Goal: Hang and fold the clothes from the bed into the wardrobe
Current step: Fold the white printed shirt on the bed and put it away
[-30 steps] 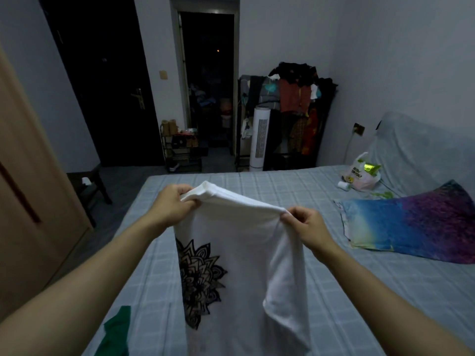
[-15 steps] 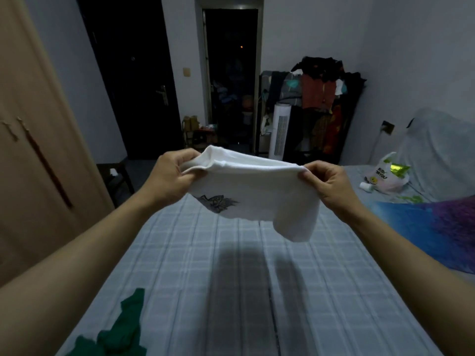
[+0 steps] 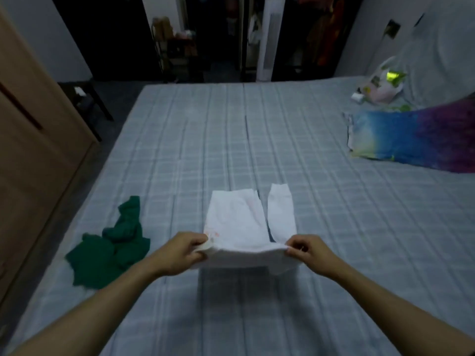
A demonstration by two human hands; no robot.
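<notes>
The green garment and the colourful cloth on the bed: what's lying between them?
In the head view, the white T-shirt lies there, pinched by the left hand and right hand; the rest is bare bedsheet.

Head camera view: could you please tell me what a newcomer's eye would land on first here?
First, the white cotton T-shirt spread mid-bed, its near edge pinched by the left hand and right hand. Next, the crumpled dark green garment beside it on the left, and the blue-to-purple printed cloth at the far right of the grey checked bed sheet.

No legible text anywhere (frame too blurred).
</notes>
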